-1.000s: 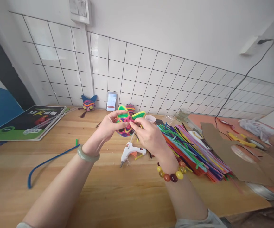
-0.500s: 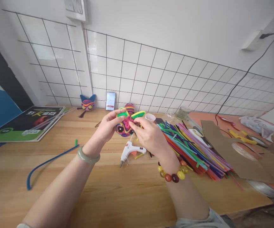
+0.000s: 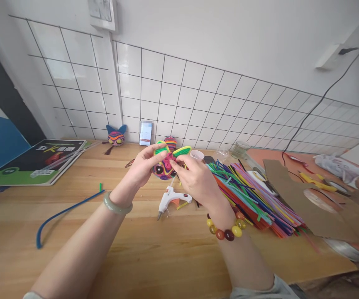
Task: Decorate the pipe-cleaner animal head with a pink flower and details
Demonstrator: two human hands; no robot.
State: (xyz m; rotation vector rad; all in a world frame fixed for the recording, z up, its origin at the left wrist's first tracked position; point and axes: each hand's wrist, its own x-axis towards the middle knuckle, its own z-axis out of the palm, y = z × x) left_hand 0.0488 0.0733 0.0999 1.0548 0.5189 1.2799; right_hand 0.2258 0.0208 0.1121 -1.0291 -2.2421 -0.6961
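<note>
Both of my hands hold a small multicoloured pipe-cleaner mask (image 3: 165, 164) with two green ears, lifted above the wooden table (image 3: 154, 253). My left hand (image 3: 142, 168) grips its left side, thumb over the top near the left ear. My right hand (image 3: 196, 178) pinches the middle and right side, just under the right ear. Much of the mask's lower right part is hidden by my right fingers. A green bangle is on my left wrist, a bead bracelet on my right.
A white glue gun (image 3: 171, 197) lies below the hands. A heap of coloured pipe cleaners (image 3: 254, 199) spreads right, with cardboard (image 3: 304, 199) and tape rolls beyond. A blue pipe cleaner (image 3: 62, 211) and a book (image 3: 36, 160) lie left. A finished mask (image 3: 116, 137) and phone (image 3: 145, 133) lean on the wall grid.
The mask has been turned slightly in my fingers, showing more of its dark eye rings. Both hands stay at the same spot above the table.
</note>
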